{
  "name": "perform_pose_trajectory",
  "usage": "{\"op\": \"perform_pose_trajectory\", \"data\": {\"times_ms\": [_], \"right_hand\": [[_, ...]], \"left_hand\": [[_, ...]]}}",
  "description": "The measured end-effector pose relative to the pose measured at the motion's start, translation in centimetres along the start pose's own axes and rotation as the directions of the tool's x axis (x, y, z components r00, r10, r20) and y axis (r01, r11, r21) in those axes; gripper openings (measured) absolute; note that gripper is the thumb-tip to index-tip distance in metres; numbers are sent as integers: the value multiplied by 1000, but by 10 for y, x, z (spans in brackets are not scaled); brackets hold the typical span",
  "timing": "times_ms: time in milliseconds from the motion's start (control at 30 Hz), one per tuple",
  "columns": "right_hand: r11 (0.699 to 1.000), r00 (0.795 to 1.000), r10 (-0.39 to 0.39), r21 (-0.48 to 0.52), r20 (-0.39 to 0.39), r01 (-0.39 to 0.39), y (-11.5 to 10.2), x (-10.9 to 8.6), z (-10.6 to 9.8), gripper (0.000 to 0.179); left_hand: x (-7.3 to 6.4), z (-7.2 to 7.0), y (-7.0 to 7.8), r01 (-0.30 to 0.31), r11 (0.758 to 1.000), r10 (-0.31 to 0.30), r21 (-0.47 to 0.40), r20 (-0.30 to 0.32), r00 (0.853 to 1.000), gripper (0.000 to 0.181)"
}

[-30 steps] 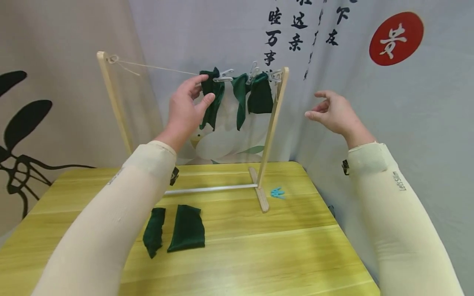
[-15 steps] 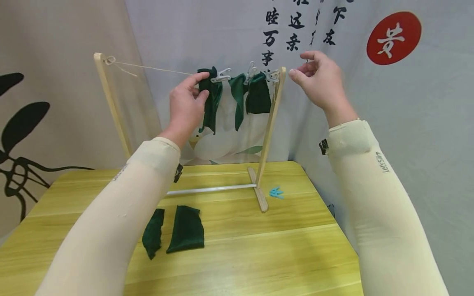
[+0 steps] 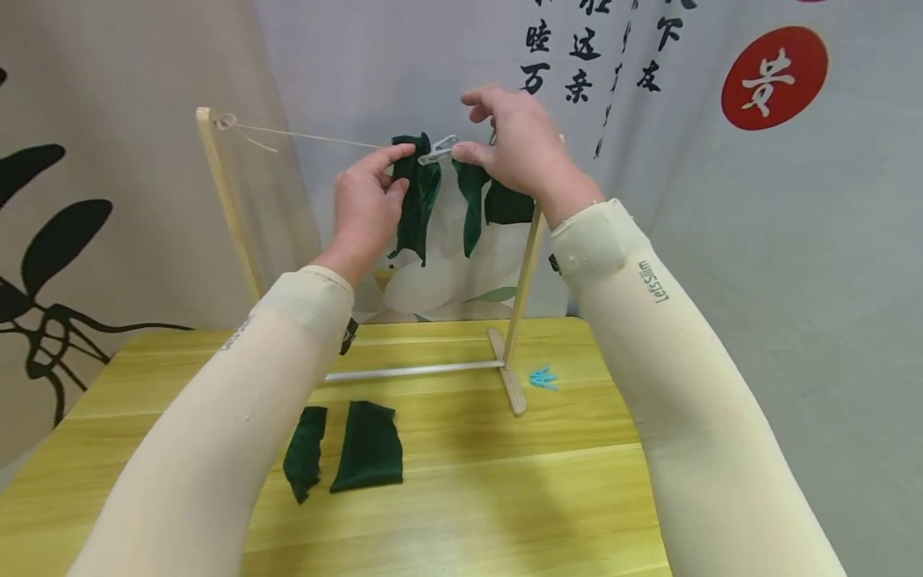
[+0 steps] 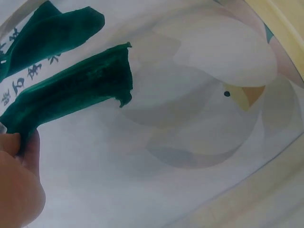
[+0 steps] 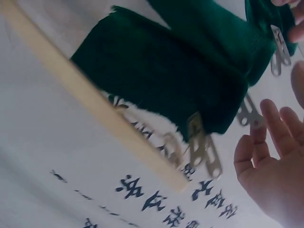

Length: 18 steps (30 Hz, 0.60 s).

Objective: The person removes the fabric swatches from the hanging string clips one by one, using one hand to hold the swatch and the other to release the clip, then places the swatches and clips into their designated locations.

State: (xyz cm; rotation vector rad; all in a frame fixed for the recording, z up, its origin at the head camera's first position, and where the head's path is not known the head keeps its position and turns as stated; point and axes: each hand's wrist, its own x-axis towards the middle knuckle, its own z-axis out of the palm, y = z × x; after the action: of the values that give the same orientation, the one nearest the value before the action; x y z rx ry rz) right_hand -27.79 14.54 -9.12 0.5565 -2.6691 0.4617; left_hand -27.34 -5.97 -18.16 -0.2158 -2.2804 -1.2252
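Green cloth [image 3: 417, 212], pinched in left hand [image 3: 364, 207], clipped on string [image 3: 310, 136], right hand [image 3: 517, 138] wide near clip [image 3: 433, 157].

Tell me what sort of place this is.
Probably an indoor tabletop workspace, perhaps set up for practice: a wood-grain table bears a small wooden clothesline frame with green cloths hung up on it, and a pale backdrop printed with characters stands behind.
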Motion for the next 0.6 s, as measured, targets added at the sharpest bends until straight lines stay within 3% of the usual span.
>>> {"op": "perform_pose_trajectory", "data": {"times_ms": [200, 433, 600], "right_hand": [[999, 997, -8, -45, 76, 12, -13, 8, 6, 67], [998, 997, -44, -48, 70, 47, -13, 9, 10, 55], [999, 997, -29, -23, 72, 31, -16, 9, 8, 46]], "left_hand": [[-2, -5, -1, 9, 1000, -9, 22, 18, 1000, 46], [-5, -7, 0, 15, 999, -16, 28, 29, 999, 47], [-6, -10, 1, 14, 999, -15, 34, 26, 1000, 47]]}}
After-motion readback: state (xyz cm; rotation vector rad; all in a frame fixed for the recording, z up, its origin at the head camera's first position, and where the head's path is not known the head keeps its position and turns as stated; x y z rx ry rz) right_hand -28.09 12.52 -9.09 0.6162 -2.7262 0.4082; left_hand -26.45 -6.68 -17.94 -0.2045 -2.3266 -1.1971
